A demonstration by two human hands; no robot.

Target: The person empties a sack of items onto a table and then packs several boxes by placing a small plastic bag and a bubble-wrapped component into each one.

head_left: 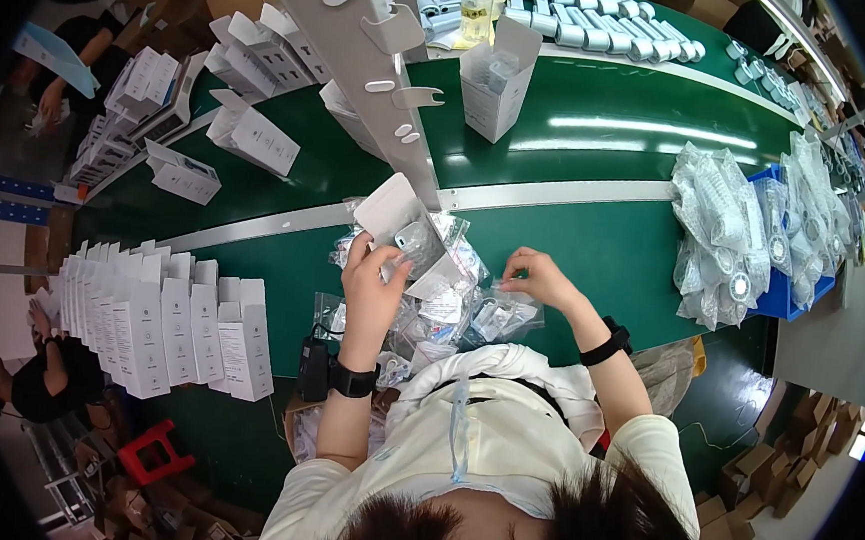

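Note:
An open white carton (389,209) is tilted in my left hand (375,291), its flap standing up. Inside the carton shows a white part in clear plastic (413,239). My right hand (540,280) is to the right of it, with thumb and fingertips pinched together just above a clear plastic bag (501,317). Whether the fingertips hold the bag's edge cannot be made out. Under and around the carton lies a pile of clear bags (440,306) holding small parts and printed slips. The pile reaches the table edge in front of me.
Rows of upright white cartons (183,323) stand at left. Bubble-wrapped items (716,230) overflow a blue bin (780,294) at right. A metal post (367,65) rises beyond my left hand. On the green conveyor stand a filled open carton (492,104) and, farther back, grey cylindrical devices (610,27).

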